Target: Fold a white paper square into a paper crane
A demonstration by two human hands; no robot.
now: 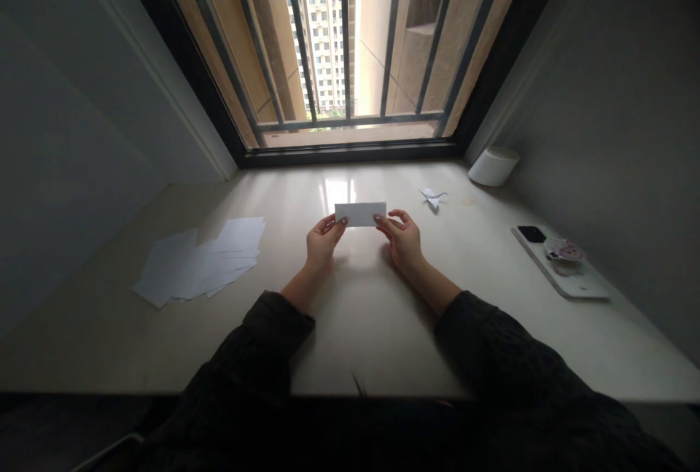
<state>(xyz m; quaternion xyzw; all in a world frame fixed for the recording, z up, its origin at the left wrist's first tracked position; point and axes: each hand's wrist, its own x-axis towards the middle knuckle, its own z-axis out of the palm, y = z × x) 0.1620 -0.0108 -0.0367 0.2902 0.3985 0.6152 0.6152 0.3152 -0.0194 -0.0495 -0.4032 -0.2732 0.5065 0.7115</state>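
Observation:
A folded strip of white paper (359, 213) is held up just above the pale tabletop (361, 311), in front of the window. My left hand (324, 241) pinches its lower left corner between thumb and fingers. My right hand (403, 238) pinches the lower right corner the same way, with its other fingers curled. Both forearms, in dark sleeves, reach in from the near edge.
A loose pile of white sheets (200, 262) lies at the left. A small folded paper figure (433, 197) sits beyond my right hand. A white phone (561, 260) with a sticker lies at the right, and a white round object (494, 165) stands by the barred window.

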